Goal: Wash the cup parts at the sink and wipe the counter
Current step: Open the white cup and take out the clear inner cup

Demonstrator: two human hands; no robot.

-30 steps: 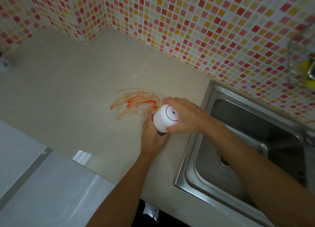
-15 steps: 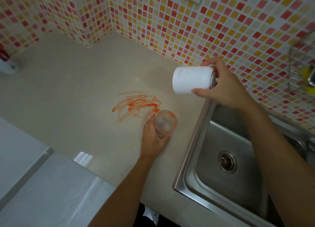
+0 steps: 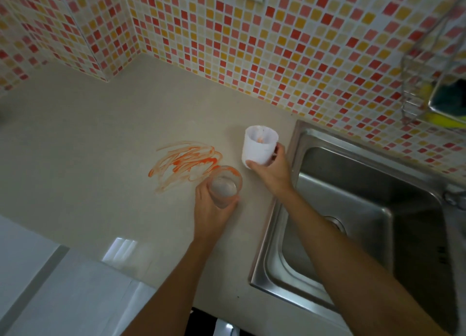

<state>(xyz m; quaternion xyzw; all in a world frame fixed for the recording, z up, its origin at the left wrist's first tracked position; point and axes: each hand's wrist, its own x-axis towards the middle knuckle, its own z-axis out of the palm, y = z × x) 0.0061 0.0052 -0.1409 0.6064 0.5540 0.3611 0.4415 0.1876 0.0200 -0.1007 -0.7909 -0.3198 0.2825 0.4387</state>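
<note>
We see a clear, glassy inner cup (image 3: 224,185) in the left hand (image 3: 210,213) and an opaque, matt white plastic outer cup (image 3: 259,150) in the right hand (image 3: 273,170). Right of that grip, the brushed steel sink (image 3: 353,209) shines dully; under both grips, the beige counter (image 3: 88,139) looks smooth, smeared orange (image 3: 186,160). Glossy mosaic tiles (image 3: 277,45) back it.

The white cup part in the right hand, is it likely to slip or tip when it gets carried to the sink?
The white cup part looks like thin, light plastic, so the right hand likely carries it easily. Orange residue inside might make it slippery. Standing upright and open-topped, it could tip if knocked.
</note>
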